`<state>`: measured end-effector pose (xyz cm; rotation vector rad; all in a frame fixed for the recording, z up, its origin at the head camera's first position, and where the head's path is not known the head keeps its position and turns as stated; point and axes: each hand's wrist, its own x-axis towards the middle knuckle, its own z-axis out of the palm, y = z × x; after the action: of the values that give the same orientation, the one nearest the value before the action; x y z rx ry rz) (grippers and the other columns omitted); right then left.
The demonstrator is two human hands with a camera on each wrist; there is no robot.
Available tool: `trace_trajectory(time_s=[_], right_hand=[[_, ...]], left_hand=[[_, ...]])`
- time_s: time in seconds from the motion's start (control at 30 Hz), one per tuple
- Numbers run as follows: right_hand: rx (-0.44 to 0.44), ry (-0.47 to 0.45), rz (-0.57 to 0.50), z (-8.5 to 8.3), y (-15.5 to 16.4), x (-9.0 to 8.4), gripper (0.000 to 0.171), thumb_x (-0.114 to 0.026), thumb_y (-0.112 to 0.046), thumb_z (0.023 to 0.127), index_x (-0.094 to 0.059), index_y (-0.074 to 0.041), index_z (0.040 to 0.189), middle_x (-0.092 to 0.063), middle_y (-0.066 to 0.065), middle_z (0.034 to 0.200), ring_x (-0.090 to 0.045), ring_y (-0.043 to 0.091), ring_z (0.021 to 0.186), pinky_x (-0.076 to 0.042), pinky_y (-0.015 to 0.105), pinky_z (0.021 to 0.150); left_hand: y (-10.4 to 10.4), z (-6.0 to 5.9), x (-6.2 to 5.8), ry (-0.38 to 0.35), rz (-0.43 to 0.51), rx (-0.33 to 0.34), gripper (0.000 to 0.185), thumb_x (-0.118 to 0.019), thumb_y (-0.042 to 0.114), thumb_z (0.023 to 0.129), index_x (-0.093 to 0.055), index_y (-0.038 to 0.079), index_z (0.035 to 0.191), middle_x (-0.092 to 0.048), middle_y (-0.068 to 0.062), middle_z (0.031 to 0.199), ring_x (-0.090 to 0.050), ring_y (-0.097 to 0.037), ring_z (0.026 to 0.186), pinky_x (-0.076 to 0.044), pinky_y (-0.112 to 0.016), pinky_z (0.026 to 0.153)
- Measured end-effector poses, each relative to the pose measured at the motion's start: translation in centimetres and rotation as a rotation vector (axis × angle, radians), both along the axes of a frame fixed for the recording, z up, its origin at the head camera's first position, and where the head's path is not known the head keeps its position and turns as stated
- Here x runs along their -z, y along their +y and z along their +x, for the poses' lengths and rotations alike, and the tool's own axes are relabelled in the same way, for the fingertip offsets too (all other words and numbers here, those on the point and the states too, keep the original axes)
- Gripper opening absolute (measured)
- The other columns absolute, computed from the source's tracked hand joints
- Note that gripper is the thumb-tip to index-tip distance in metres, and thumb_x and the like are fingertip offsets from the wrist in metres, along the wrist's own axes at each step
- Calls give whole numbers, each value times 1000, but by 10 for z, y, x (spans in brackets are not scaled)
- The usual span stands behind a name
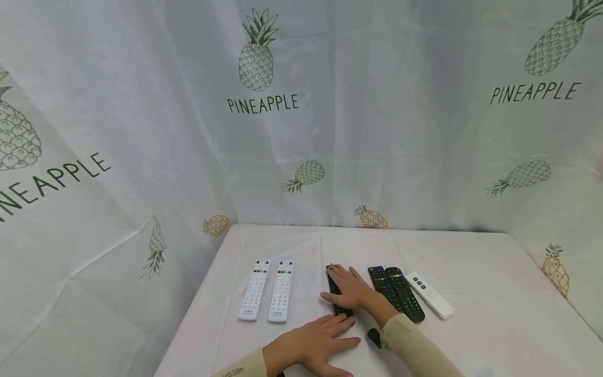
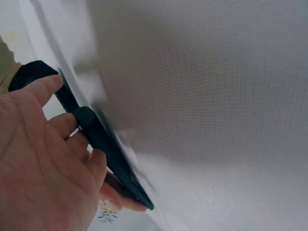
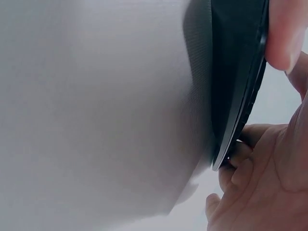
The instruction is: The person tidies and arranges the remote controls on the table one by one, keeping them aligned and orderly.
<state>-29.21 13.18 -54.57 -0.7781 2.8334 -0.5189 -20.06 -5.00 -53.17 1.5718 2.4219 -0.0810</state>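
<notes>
A black remote control (image 1: pixel 343 311) lies on the white-covered table, partly hidden under my hands. My right hand (image 1: pixel 348 289) rests on its upper part with fingers spread, the thumb out to the left. Fingertips of my left hand (image 1: pixel 315 343) touch the remote's near end, while the thumb points away from it. From the left wrist view, the left fingers meet the edge of the dark remote (image 2: pixel 113 156). Close up in the right wrist view, the remote (image 3: pixel 236 62) lies along the cloth, with fingers against its upper face.
To the left lie two white remotes (image 1: pixel 254 290) (image 1: pixel 281 291) side by side. On the right are two black remotes (image 1: pixel 383 283) (image 1: pixel 404 294) and a slim white remote (image 1: pixel 430 294). A small dark object (image 1: pixel 374 337) sits by the right sleeve. Pineapple-print curtains (image 1: pixel 400 131) surround the table (image 1: pixel 471 272).
</notes>
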Motion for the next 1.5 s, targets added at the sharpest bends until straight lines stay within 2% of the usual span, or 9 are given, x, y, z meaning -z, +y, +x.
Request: trace_trajectory(time_s=[0.1, 0.3, 0.63, 0.83, 0.97, 1.1, 1.5], right_hand=[[1, -16, -4, 0, -3, 0, 81, -45, -63, 96, -35, -6, 153, -31, 13, 161, -25, 32, 151, -16, 59, 120], [19, -36, -5, -4, -9, 3, 83, -43, -66, 95, -34, -8, 154, -31, 11, 161, -24, 31, 151, -15, 58, 120], [19, -28, -14, -9, -18, 6, 85, -43, -69, 93, -35, -10, 154, -31, 11, 161, -25, 31, 151, -16, 60, 119], [33, -45, -18, -10, -22, 5, 87, -41, -71, 93, -33, -11, 155, -28, 9, 163, -23, 30, 152, -14, 59, 120], [31, -44, -24, -10, -24, 5, 86, -42, -70, 93, -33, -10, 154, -28, 10, 163, -23, 30, 152, -15, 58, 120], [22, -44, -36, -9, -27, 6, 85, -44, -68, 94, -34, -9, 154, -30, 11, 162, -24, 31, 151, -17, 59, 120], [20, -26, -37, -14, -34, 9, 85, -42, -68, 94, -34, -9, 154, -30, 11, 162, -24, 32, 151, -15, 60, 119]], left_hand=[[-2, 0, 0, -2, 4, 0, 69, -30, 68, 98, -19, 36, 158, -7, 0, 168, -9, -17, 155, -22, -35, 122], [-9, 0, 0, -55, 10, -20, 69, -30, 68, 98, -18, 36, 158, -5, 0, 168, -7, -18, 155, -21, -37, 123], [-18, 0, -7, -113, 21, -56, 69, -30, 69, 98, -19, 36, 158, -6, 1, 168, -8, -18, 155, -22, -40, 122], [-24, 1, -13, -105, 18, -72, 70, -29, 70, 98, -22, 34, 158, -10, 0, 167, -12, -20, 155, -23, -42, 122], [-29, 1, -11, -82, 30, -72, 71, -28, 71, 97, -23, 34, 157, -11, -1, 167, -13, -21, 154, -25, -43, 121], [-31, 4, -8, -89, 47, -87, 71, -29, 71, 97, -23, 35, 157, -11, -1, 168, -13, -21, 154, -26, -43, 121], [-40, 3, -7, -159, 73, -136, 74, -29, 72, 96, -15, 35, 159, -10, -1, 168, -12, -22, 155, -25, -46, 121]])
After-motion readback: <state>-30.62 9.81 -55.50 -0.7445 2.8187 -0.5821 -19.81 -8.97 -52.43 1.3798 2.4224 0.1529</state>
